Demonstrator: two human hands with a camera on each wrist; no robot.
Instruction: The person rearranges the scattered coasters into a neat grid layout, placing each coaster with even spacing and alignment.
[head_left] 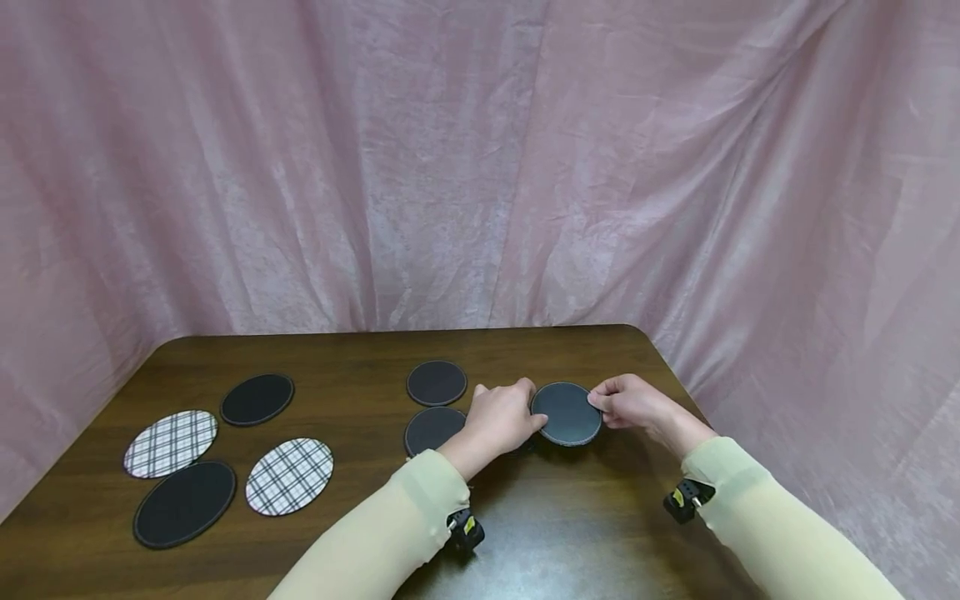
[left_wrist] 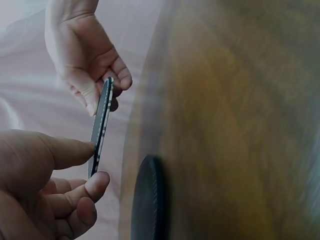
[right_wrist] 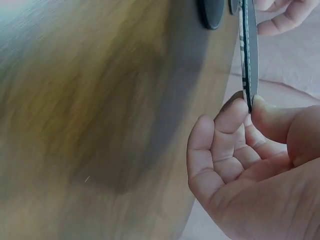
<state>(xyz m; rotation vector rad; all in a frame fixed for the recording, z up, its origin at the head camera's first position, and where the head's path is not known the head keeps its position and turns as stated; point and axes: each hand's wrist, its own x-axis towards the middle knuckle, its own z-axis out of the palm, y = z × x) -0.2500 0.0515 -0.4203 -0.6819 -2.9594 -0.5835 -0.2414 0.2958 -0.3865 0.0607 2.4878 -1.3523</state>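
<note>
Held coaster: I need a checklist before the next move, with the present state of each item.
1. Left hand pinching the edge of the held coaster: ok, thumb and fingers on opposite faces.
2. Right hand pinching the opposite edge: ok.
3. Held coaster off the table: ok, both wrist views show it raised.
4. Dark face toward the head camera: ok.
5. Full view of the dark coaster beside the left wrist: not ok, the left arm covers part.
6. Front black coaster clear of its plaid neighbour: cannot tell, their edges meet in the head view.
</note>
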